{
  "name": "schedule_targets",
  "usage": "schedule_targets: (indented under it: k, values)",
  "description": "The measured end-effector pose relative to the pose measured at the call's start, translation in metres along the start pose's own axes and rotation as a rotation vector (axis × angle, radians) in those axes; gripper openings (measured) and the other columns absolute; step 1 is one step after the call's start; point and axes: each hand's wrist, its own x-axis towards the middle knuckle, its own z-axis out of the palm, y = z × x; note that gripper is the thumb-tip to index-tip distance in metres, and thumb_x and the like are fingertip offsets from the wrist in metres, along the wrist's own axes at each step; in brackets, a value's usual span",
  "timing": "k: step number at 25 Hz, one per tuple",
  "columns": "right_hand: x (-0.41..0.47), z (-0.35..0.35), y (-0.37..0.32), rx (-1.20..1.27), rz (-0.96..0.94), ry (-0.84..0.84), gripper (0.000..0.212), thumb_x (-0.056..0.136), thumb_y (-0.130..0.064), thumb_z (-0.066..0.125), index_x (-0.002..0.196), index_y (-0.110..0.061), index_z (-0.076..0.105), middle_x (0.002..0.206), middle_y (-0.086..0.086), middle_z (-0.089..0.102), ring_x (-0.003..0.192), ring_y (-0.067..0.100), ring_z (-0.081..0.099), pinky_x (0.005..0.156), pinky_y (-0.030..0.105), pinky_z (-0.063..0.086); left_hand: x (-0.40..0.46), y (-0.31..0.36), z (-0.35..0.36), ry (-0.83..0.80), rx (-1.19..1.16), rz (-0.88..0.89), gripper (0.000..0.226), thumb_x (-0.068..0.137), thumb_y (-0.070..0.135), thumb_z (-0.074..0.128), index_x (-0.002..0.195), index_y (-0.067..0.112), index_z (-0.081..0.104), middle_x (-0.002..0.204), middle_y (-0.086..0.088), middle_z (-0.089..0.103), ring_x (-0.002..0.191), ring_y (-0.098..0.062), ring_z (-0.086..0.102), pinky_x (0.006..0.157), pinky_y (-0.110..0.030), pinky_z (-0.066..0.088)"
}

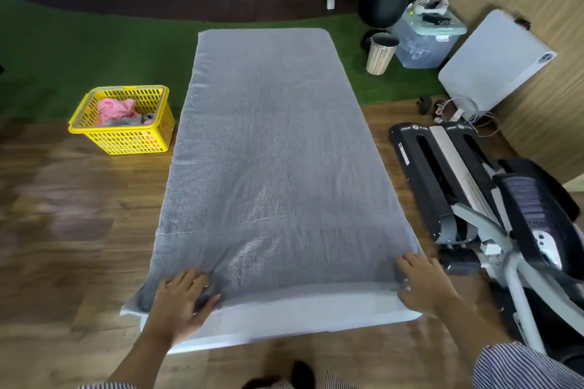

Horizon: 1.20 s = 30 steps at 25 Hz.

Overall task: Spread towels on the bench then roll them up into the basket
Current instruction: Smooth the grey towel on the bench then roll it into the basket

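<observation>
A: Where do we have our hands?

B: Our left hand (183, 297) lies with fingers spread on the near left corner of the fuzzy grey terry towel (271, 148); the cloth bunches into dark folds under the fingertips, but we cannot tell whether any of it is pinched. Our right hand (423, 281) rests at the near right corner, fingers straight and slightly splayed, gripping nothing.

A: And the towel itself?

B: It lies flat along the long white padded bench (284, 322), covering nearly all of it; a pale strip of bench shows bare at our end. The nap looks brushed in lighter streaks near the middle.

A: The basket?

B: The yellow perforated plastic basket (126, 136) stands on the wooden plank floor (63, 230), just left of the bench, with crumpled pink and grey cloths (117, 110) inside.

A: What lies farther out?

B: Green artificial turf (79, 57) beyond the floor, a black and silver stepper machine (458, 183) to our right, and a slatted cream bin (380, 54) beside a clear lidded storage box (423, 41).
</observation>
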Motion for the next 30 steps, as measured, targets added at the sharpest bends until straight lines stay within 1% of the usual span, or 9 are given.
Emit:
schedule_targets:
  k: [2, 5, 10, 14, 18, 21, 24, 27, 30]
  values:
    - [0.001, 0.002, -0.002, -0.029, -0.010, -0.006, 0.048, 0.046, -0.040, 0.075, 0.087, -0.021, 0.058, 0.086, -0.005, 0.055, 0.079, 0.017, 0.060, 0.064, 0.033, 0.047, -0.002, 0.001, -0.001, 0.020, -0.004, 0.020, 0.029, 0.083, 0.050, 0.051, 0.090, 0.024, 0.063, 0.091, 0.008, 0.060, 0.083, -0.015, 0.057, 0.067, -0.034, 0.040]
    - [0.000, 0.003, -0.006, 0.067, 0.066, -0.053, 0.032, 0.077, -0.029, 0.059, 0.106, -0.017, 0.052, 0.109, -0.003, 0.049, 0.108, 0.020, 0.048, 0.088, 0.035, 0.037, -0.014, 0.002, 0.001, 0.031, -0.009, 0.079, 0.026, 0.086, 0.047, 0.049, 0.084, 0.024, 0.061, 0.086, 0.008, 0.056, 0.081, -0.016, 0.053, 0.070, -0.035, 0.037]
    - [-0.008, 0.011, -0.001, 0.340, 0.156, -0.001, 0.018, 0.075, -0.010, 0.058, 0.093, -0.014, 0.056, 0.098, 0.002, 0.053, 0.098, 0.028, 0.052, 0.082, 0.036, 0.043, -0.028, -0.014, 0.000, -0.016, 0.001, 0.151, 0.028, 0.086, 0.044, 0.048, 0.097, 0.023, 0.063, 0.104, 0.004, 0.060, 0.097, -0.018, 0.055, 0.082, -0.036, 0.035]
    - [-0.017, 0.018, 0.014, 0.409, 0.087, 0.053, 0.032, 0.073, 0.006, 0.058, 0.101, -0.009, 0.062, 0.102, 0.001, 0.052, 0.099, 0.028, 0.051, 0.088, 0.032, 0.042, -0.042, -0.025, 0.004, 0.049, 0.007, 0.083, 0.034, 0.094, 0.035, 0.038, 0.101, 0.016, 0.065, 0.104, 0.002, 0.063, 0.096, -0.022, 0.060, 0.081, -0.038, 0.038]
    - [-0.025, 0.018, 0.025, 0.399, 0.050, 0.165, 0.032, 0.070, 0.008, 0.069, 0.096, -0.009, 0.070, 0.097, 0.005, 0.064, 0.090, 0.031, 0.059, 0.081, 0.041, 0.049, -0.051, -0.033, 0.004, 0.165, 0.020, -0.104, 0.056, 0.101, 0.042, 0.024, 0.091, 0.012, 0.070, 0.095, -0.004, 0.069, 0.089, -0.023, 0.059, 0.077, -0.040, 0.041]
    - [-0.031, 0.018, 0.037, 0.283, 0.011, 0.199, 0.029, 0.068, 0.000, 0.076, 0.090, -0.018, 0.073, 0.092, -0.003, 0.068, 0.082, 0.027, 0.062, 0.069, 0.039, 0.046, -0.057, -0.025, 0.001, 0.140, 0.100, -0.243, 0.041, 0.094, 0.036, 0.037, 0.089, 0.015, 0.072, 0.092, -0.002, 0.071, 0.087, -0.024, 0.064, 0.079, -0.041, 0.039]
    - [-0.032, 0.015, 0.042, 0.440, 0.022, 0.099, 0.027, 0.080, 0.002, 0.066, 0.103, -0.011, 0.071, 0.105, 0.004, 0.066, 0.090, 0.027, 0.064, 0.076, 0.034, 0.048, -0.061, -0.024, 0.000, 0.104, 0.118, -0.298, 0.030, 0.084, 0.024, 0.040, 0.095, 0.022, 0.069, 0.096, 0.000, 0.069, 0.089, -0.025, 0.068, 0.080, -0.050, 0.040]
    - [-0.026, 0.013, 0.045, 0.536, 0.055, 0.058, 0.030, 0.083, 0.006, 0.059, 0.108, -0.008, 0.068, 0.111, 0.008, 0.065, 0.097, 0.028, 0.063, 0.085, 0.030, 0.045, -0.060, -0.029, -0.001, 0.093, 0.188, -0.288, 0.035, 0.080, 0.019, 0.037, 0.097, 0.023, 0.067, 0.096, 0.000, 0.068, 0.088, -0.025, 0.068, 0.076, -0.054, 0.040]
    - [-0.017, 0.006, 0.044, 0.630, 0.134, -0.002, 0.020, 0.089, -0.010, 0.058, 0.108, -0.012, 0.063, 0.102, 0.006, 0.066, 0.095, 0.025, 0.062, 0.081, 0.031, 0.048, -0.059, -0.032, -0.003, 0.082, 0.225, -0.318, 0.035, 0.079, 0.023, 0.038, 0.096, 0.025, 0.068, 0.096, 0.000, 0.068, 0.081, -0.026, 0.068, 0.073, -0.055, 0.041]
